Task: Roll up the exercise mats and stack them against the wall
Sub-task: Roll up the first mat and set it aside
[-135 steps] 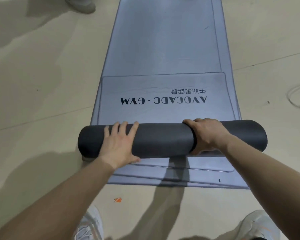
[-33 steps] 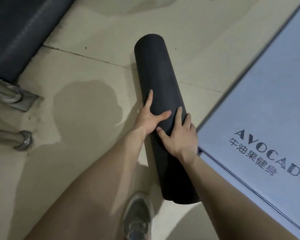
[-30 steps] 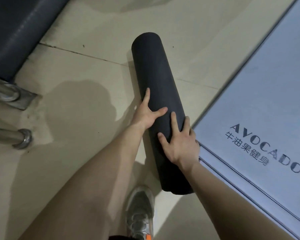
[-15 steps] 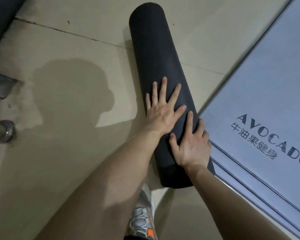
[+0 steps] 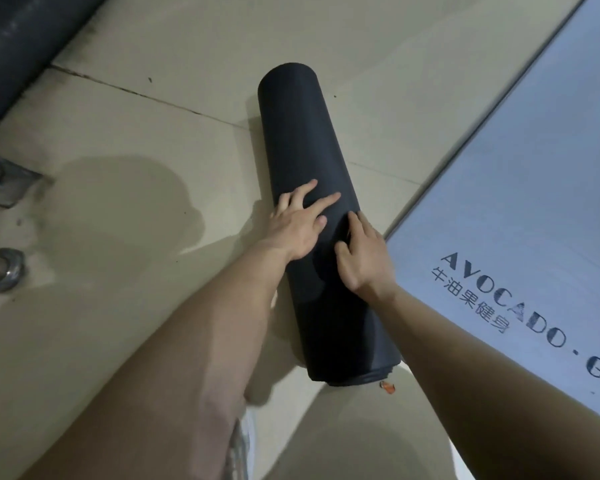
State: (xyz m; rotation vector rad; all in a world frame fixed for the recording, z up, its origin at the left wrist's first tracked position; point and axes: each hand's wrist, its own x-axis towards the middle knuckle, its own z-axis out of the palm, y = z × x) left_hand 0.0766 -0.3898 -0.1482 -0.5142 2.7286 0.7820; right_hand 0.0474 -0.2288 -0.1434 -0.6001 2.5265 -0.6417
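The rolled mat [image 5: 302, 140] lies on the floor [image 5: 136, 133], just beside the flat mat [image 5: 516, 185]. Our left hand [image 5: 300, 226] and right hand [image 5: 364, 258] press on it with spread, nearly straight fingers. It looks soft, springy and light, so we judge it best clasped round its middle.

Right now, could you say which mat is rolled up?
The dark mat under the left hand and right hand; the pale printed mat beside it lies flat.
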